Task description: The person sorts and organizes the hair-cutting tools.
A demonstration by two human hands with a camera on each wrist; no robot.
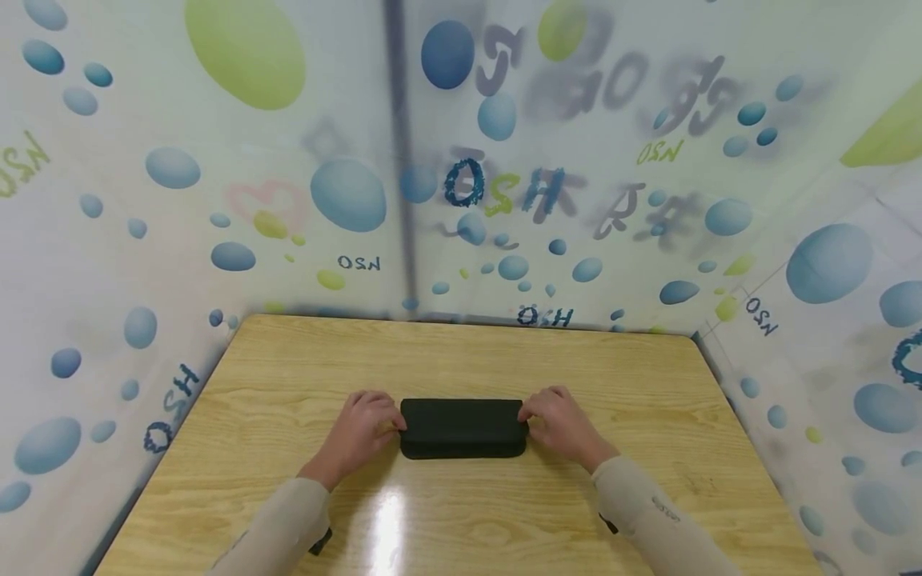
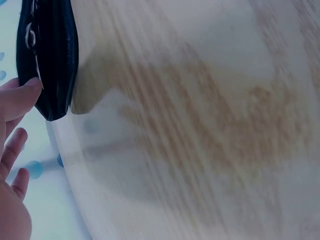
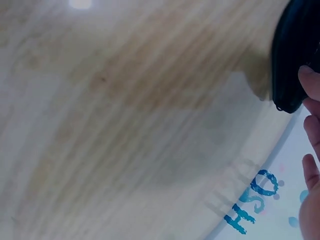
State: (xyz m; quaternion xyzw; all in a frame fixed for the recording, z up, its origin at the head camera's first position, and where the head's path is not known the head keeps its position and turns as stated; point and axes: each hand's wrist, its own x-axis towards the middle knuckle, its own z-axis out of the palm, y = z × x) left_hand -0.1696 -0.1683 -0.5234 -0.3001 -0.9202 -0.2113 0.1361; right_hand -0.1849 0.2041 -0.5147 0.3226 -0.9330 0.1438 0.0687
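A long black zip case (image 1: 463, 429) with rounded lower corners lies on the wooden table, its long side facing me. At its left end my left hand (image 1: 366, 428) grips the edge between thumb and fingers. My right hand (image 1: 560, 424) pinches the opposite end the same way. A zip with a pull runs along the case (image 2: 55, 55) in the left wrist view, where the thumb of my left hand (image 2: 15, 107) presses its side. Only the tip of the case (image 3: 295, 60) shows in the right wrist view, beside my right thumb. The case's inside is hidden.
The wooden table (image 1: 461, 360) has light grain and a bright reflection near its front. Walls (image 1: 288, 160) printed with blue and green drops and lettering stand along its back and both sides.
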